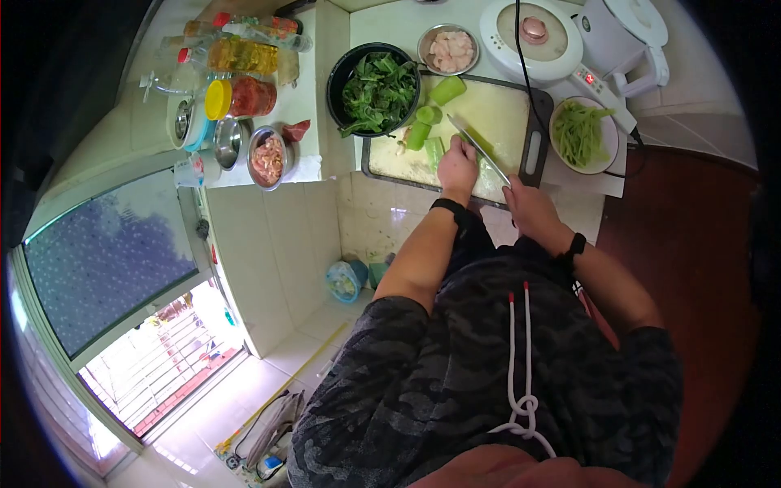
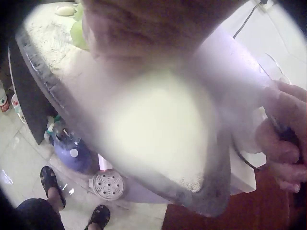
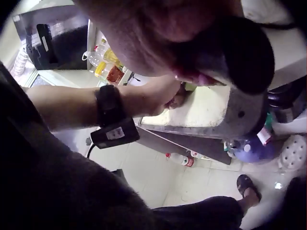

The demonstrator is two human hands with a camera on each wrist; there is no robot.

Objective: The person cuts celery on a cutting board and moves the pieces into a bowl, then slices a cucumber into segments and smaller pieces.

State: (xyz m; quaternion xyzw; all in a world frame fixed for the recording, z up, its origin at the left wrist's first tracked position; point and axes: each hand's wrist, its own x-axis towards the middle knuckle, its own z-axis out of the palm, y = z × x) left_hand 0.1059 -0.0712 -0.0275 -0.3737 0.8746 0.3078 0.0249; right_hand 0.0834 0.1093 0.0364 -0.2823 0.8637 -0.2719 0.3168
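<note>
My right hand (image 1: 533,213) grips the handle of a kitchen knife (image 1: 482,150), whose blade slants up and left across the cutting board (image 1: 508,114). Beside the blade, my left hand (image 1: 457,172) is on the board with its fingers curled down at a pale green stem piece (image 1: 435,151), mostly covering what lies under them. Green also shows at that hand's edge in the left wrist view. Several more peeled green stem chunks (image 1: 447,89) lie up and left of the hands. In the right wrist view, my left fingers (image 3: 176,99) bend over the board.
A black bowl of leafy greens (image 1: 378,89) stands left of the board, a bowl of pale meat (image 1: 451,50) behind. On the right is a plate of green strips (image 1: 579,137), near a white cooker (image 1: 533,37) with a dark cord. Bottles and a meat bowl (image 1: 268,159) occupy the left counter.
</note>
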